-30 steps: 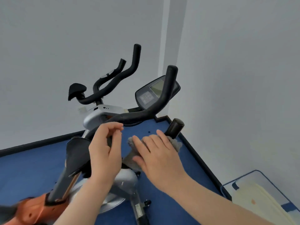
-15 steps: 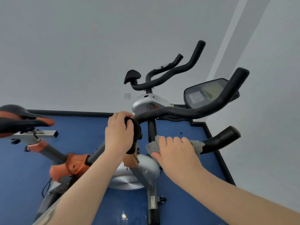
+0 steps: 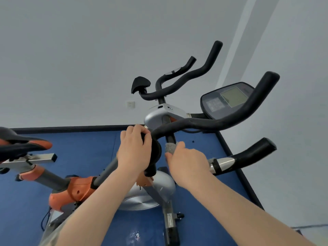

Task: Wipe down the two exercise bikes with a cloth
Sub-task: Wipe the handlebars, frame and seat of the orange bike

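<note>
Left hand [image 3: 134, 150] curled around black handlebar [image 3: 204, 123] pad, steadying the bike. Right hand [image 3: 186, 160], at three o'clock, wrapped around grey cloth [image 3: 169, 147] for rubbing.
</note>
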The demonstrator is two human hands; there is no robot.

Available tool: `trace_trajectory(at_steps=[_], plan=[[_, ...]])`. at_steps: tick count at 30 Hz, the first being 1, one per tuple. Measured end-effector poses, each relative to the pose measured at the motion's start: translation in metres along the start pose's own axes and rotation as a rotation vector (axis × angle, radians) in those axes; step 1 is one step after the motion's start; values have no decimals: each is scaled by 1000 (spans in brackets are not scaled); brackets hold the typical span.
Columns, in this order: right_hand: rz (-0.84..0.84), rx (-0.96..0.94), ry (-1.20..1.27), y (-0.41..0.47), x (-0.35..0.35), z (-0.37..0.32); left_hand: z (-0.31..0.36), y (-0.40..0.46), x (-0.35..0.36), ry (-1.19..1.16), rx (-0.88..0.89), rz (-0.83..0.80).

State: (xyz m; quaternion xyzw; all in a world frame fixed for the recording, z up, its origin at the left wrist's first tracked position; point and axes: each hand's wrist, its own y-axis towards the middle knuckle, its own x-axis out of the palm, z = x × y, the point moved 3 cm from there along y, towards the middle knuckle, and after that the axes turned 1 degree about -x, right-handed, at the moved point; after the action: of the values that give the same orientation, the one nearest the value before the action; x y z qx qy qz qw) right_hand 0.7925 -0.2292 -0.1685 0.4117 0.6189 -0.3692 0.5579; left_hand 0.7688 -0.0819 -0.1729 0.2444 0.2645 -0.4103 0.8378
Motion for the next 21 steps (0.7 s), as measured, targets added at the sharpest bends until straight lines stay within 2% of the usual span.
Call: trace_trajectory(at_steps=[3, 8, 12, 17, 19, 21], plan=[[83, -43, -113, -12, 6, 6, -2, 5, -2, -4, 76, -22], [-148, 84, 40, 35, -4, -4, -9, 7, 5, -106, 149, -66], [-63, 120, 14, 17, 3, 1, -12, 5, 7, -206, 135, -91], [-207, 232, 187, 39, -4, 5, -19, 6, 8, -452, 65, -175], [-129, 288, 209, 39, 1, -1, -19, 8, 8, -501, 79, -191], [58, 270, 19, 12, 4, -15, -20, 9, 9, -512, 100, -199]])
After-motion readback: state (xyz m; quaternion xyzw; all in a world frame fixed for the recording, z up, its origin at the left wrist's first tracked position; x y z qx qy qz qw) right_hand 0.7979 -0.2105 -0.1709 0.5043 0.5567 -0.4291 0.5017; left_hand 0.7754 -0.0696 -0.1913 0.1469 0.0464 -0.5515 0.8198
